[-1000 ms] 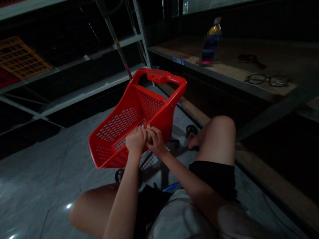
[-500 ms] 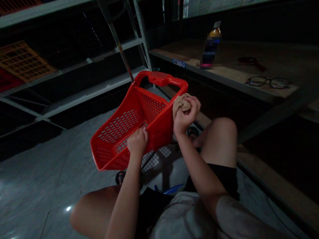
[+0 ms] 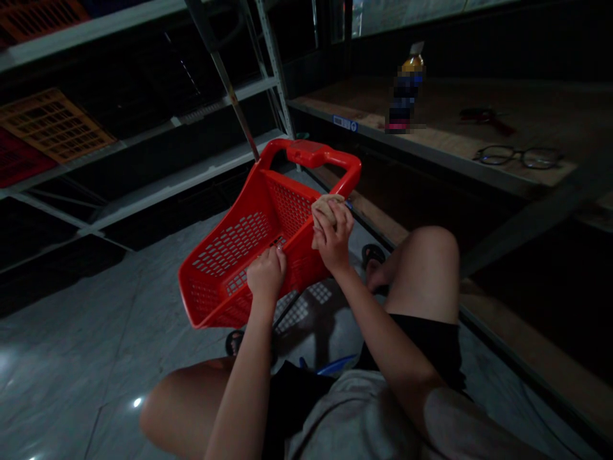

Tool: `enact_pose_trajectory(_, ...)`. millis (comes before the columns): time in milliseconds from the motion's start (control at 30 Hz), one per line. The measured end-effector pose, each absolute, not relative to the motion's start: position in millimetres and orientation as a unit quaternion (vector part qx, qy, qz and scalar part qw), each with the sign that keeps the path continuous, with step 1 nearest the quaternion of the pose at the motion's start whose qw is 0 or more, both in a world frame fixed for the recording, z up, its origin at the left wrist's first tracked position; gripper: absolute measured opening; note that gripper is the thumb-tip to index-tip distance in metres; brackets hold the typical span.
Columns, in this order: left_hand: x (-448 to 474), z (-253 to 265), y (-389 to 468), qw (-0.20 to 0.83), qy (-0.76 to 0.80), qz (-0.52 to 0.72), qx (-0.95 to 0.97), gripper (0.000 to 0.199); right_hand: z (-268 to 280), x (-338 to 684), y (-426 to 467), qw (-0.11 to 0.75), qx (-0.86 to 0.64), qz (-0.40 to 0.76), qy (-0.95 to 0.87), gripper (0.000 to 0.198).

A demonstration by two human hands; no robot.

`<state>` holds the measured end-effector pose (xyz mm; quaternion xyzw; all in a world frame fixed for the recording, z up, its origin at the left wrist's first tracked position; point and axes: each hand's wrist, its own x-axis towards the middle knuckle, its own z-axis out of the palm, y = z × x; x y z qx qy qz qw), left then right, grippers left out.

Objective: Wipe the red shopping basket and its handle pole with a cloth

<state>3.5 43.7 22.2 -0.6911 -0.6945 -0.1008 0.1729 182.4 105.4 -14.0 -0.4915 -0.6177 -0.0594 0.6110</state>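
Note:
A red plastic shopping basket [image 3: 230, 223] with perforated walls and a looped handle stands before my knees. My left hand [image 3: 267, 271] is closed over its near rim, thumb on top. In my right hand [image 3: 335, 239] is a crumpled tan cloth [image 3: 327, 207], pressed to the near side of the basket just below the handle [image 3: 352, 174]. The fingers are bent over the cloth and partly hide it.
To the right, a wooden shelf [image 3: 445, 137] carries a blurred bottle [image 3: 406, 89], a dark red-handled tool [image 3: 486, 118] and eyeglasses [image 3: 520, 156]. Metal racking [image 3: 191, 169] with an orange crate [image 3: 55, 124] stands left. A pole [image 3: 234, 99] leans behind the basket.
My right hand has moved left and slightly down with the cloth, from beside the handle's base onto the basket's side. My left hand keeps its hold on the rim.

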Motion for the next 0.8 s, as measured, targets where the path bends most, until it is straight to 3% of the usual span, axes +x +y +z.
enact_pose_trajectory(167,5.8,23.8,43.8,0.166,-0.701,-0.104,-0.686,0.053,1.1,185.5,103.3,0.706,-0.484,-0.018,-0.517,0.041)
enact_pose_trajectory(367,6.8,22.4,45.4,0.157,-0.704,-0.109,-0.684,0.056,-58.6,132.9,58.3,0.608,-0.412,0.013,-0.679,0.031)
enact_pose_trajectory(467,5.6,22.5,44.2,0.156,-0.701,-0.11,-0.687,0.057,-92.8,115.4,40.4,0.597,-0.393,0.014,-0.699,0.028)
enact_pose_trajectory(700,0.7,19.1,43.4,0.17,-0.701,-0.098,-0.686,0.055,-62.3,145.5,68.3,0.659,-0.474,0.006,-0.584,0.027)
enact_pose_trajectory(800,1.4,17.7,45.2,0.176,-0.702,-0.1,-0.683,0.054,-79.2,158.5,76.2,0.631,-0.499,0.011,-0.594,0.027)
